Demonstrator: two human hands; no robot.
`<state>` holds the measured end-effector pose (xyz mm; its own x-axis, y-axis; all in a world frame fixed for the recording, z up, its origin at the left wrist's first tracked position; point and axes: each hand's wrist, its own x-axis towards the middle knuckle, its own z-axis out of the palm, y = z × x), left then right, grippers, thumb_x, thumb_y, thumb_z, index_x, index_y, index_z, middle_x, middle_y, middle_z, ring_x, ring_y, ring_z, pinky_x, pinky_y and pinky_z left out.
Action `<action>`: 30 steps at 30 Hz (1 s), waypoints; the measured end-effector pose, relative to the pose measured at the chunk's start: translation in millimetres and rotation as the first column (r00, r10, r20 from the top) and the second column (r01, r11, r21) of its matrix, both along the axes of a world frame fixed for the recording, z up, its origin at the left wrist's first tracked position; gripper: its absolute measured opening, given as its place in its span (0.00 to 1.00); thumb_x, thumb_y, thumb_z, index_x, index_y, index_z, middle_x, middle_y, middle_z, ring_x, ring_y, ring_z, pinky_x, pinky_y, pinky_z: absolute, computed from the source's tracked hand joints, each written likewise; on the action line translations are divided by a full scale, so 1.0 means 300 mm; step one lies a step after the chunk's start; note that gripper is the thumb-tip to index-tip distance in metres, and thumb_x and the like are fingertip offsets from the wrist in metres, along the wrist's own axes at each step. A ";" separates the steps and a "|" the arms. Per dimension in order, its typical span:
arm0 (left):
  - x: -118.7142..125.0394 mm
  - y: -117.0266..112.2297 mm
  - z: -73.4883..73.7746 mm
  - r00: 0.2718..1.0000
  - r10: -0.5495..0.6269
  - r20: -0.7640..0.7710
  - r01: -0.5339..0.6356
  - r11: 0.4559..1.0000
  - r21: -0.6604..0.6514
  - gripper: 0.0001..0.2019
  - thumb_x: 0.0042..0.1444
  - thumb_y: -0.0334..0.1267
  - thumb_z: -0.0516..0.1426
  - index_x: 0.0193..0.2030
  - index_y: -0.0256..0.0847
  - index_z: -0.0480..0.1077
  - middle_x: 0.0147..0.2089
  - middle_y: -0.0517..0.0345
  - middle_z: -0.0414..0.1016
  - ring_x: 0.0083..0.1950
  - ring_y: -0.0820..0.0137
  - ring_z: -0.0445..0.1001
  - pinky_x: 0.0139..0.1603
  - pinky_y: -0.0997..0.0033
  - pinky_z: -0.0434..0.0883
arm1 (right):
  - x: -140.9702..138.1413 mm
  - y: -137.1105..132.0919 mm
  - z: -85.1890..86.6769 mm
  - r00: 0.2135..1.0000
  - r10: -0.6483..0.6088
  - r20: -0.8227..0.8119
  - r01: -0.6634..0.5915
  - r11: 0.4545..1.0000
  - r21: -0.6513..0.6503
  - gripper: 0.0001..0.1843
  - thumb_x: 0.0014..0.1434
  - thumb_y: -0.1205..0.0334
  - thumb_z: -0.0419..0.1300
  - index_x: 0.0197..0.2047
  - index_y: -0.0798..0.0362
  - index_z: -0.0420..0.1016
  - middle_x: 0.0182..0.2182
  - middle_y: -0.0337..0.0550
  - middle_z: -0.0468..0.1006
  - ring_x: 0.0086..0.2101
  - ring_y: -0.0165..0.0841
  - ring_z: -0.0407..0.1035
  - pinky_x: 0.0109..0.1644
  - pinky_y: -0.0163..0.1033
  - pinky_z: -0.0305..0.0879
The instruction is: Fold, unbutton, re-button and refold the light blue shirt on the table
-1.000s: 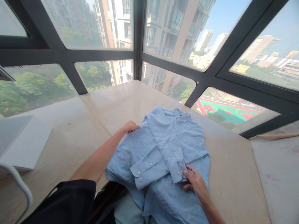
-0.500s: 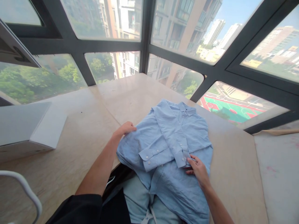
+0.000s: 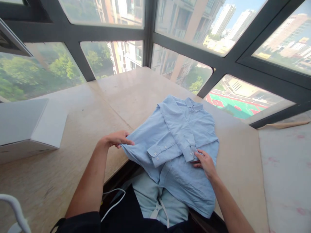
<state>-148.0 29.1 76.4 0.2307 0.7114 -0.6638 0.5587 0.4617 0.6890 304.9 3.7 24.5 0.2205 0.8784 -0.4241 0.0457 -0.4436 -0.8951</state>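
Observation:
A light blue button-up shirt (image 3: 179,129) lies spread on the table, collar toward the window corner, its sleeves crossed over the front. Its lower part hangs over the near edge above my lap. At the shirt's left side, my left hand (image 3: 119,139) pinches the fabric edge and pulls it outward, stretching the cloth. My right hand (image 3: 204,161) has the buttoned cuff (image 3: 190,153) of one sleeve between thumb and fingers. The other cuff (image 3: 153,156) rests on the shirt front, to the left.
The pale stone-like tabletop (image 3: 97,113) runs back to dark window frames (image 3: 149,35). A white box (image 3: 34,126) stands at the left. A white curved tube (image 3: 14,207) and a thin white cable (image 3: 119,200) are near me. Patterned white fabric (image 3: 286,174) lies at the right.
My left hand has moved left and toward me, drawing the shirt's side edge out. The right hand stays at the cuff. The camera view has tilted slightly downward.

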 end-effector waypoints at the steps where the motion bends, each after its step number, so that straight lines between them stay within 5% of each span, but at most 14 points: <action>1: -0.015 0.001 -0.001 1.000 -0.021 -0.017 0.020 0.999 -0.030 0.24 0.32 0.55 0.69 0.24 0.39 0.68 0.17 0.66 0.61 0.16 0.81 0.54 0.15 0.79 0.49 | 0.001 0.000 -0.001 1.000 0.009 0.003 -0.009 1.000 0.000 0.24 0.44 0.59 0.72 0.44 0.55 0.73 0.26 0.40 0.81 0.22 0.37 0.75 0.19 0.38 0.73; 6: -0.076 0.035 -0.009 0.951 -0.122 -0.283 0.075 0.982 -0.172 0.27 0.31 0.58 0.70 0.17 0.39 0.63 0.15 0.60 0.64 0.15 0.79 0.54 0.16 0.77 0.47 | 0.004 0.001 -0.006 1.000 0.010 -0.016 -0.011 1.000 -0.020 0.21 0.47 0.58 0.70 0.44 0.54 0.73 0.25 0.39 0.80 0.22 0.35 0.74 0.20 0.36 0.73; 10: -0.061 0.098 0.018 0.837 -0.154 -0.525 0.190 0.982 0.014 0.27 0.47 0.63 0.60 0.18 0.39 0.65 0.17 0.54 0.67 0.18 0.71 0.64 0.21 0.71 0.57 | 0.001 -0.001 0.011 0.997 -0.007 -0.073 0.005 0.999 -0.034 0.20 0.46 0.59 0.71 0.42 0.54 0.74 0.25 0.39 0.80 0.21 0.32 0.73 0.20 0.33 0.71; 13: 0.038 0.152 0.040 0.745 0.000 -0.667 0.218 0.945 0.244 0.25 0.54 0.62 0.54 0.31 0.38 0.73 0.29 0.47 0.77 0.33 0.60 0.76 0.31 0.68 0.65 | -0.008 -0.018 0.063 0.986 -0.062 -0.153 0.061 0.998 -0.012 0.20 0.44 0.60 0.73 0.41 0.54 0.75 0.26 0.39 0.81 0.22 0.29 0.72 0.23 0.31 0.72; 15: 0.144 0.180 0.044 0.768 0.106 -0.632 0.219 0.884 0.414 0.26 0.57 0.60 0.53 0.47 0.38 0.73 0.44 0.44 0.80 0.46 0.57 0.77 0.40 0.67 0.68 | -0.014 -0.038 0.107 0.972 -0.085 -0.218 0.090 0.996 0.012 0.23 0.43 0.59 0.75 0.41 0.54 0.75 0.26 0.38 0.80 0.23 0.27 0.72 0.25 0.30 0.73; 17: 0.267 0.198 0.034 0.821 0.047 -0.569 0.303 0.809 0.504 0.28 0.59 0.58 0.53 0.55 0.37 0.69 0.52 0.42 0.77 0.53 0.56 0.75 0.48 0.65 0.68 | -0.021 -0.060 0.137 0.960 -0.080 -0.267 0.091 0.995 0.028 0.25 0.42 0.58 0.76 0.43 0.54 0.75 0.24 0.36 0.78 0.22 0.27 0.72 0.25 0.29 0.72; 20: 0.444 0.200 -0.008 0.825 -0.158 -0.542 0.510 0.623 0.594 0.27 0.61 0.56 0.53 0.57 0.36 0.68 0.58 0.41 0.73 0.61 0.55 0.70 0.57 0.61 0.65 | -0.036 -0.092 0.130 0.953 -0.082 -0.293 0.076 0.997 -0.030 0.26 0.41 0.59 0.76 0.43 0.53 0.74 0.23 0.36 0.78 0.21 0.27 0.71 0.23 0.29 0.70; 24: 0.590 0.174 -0.094 0.713 -0.457 -0.531 0.699 0.419 0.579 0.30 0.60 0.58 0.55 0.62 0.39 0.65 0.70 0.41 0.60 0.73 0.53 0.53 0.67 0.53 0.56 | -0.061 -0.122 0.062 0.956 -0.112 -0.272 0.059 0.979 -0.195 0.21 0.42 0.61 0.75 0.38 0.54 0.73 0.23 0.38 0.78 0.22 0.28 0.72 0.23 0.29 0.70; 27: 0.613 0.168 -0.149 0.674 -0.501 -0.543 0.738 0.409 0.537 0.35 0.59 0.57 0.57 0.68 0.40 0.59 0.75 0.41 0.47 0.76 0.52 0.41 0.71 0.48 0.47 | -0.070 -0.133 0.046 0.956 -0.083 -0.283 0.033 0.984 -0.177 0.22 0.43 0.58 0.75 0.40 0.55 0.74 0.24 0.39 0.79 0.23 0.28 0.74 0.25 0.29 0.71; 30: 0.589 0.191 -0.180 0.743 -0.392 -0.542 0.667 0.493 0.558 0.38 0.58 0.56 0.57 0.69 0.37 0.55 0.76 0.38 0.41 0.76 0.51 0.40 0.72 0.50 0.47 | -0.068 -0.135 0.061 0.958 -0.035 -0.284 0.004 0.994 -0.108 0.27 0.43 0.53 0.75 0.43 0.54 0.73 0.25 0.39 0.79 0.25 0.29 0.74 0.27 0.30 0.71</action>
